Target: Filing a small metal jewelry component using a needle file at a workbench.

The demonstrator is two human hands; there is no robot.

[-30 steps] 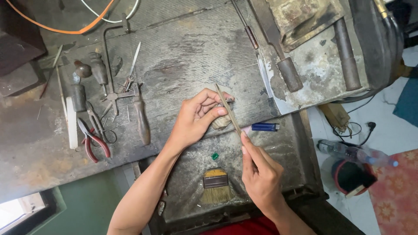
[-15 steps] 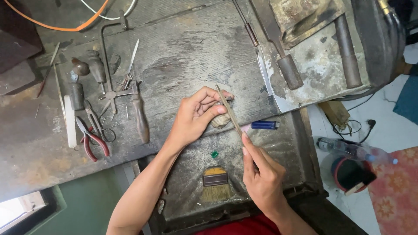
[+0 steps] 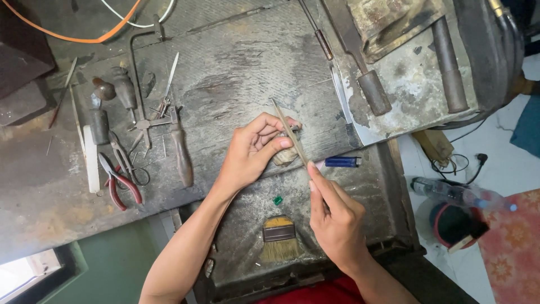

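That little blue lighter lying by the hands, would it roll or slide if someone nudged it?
The blue lighter lies flat on its side, so it would probably slide rather than roll. It looks small and likely light. The worn bench top looks rough, so it may not slide far.

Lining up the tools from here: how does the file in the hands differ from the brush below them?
The file is thin, grey metal, held slanted by the right hand across the left hand. The brush is short, broad and bristled, lying untouched in the tray. Both are hand tools.
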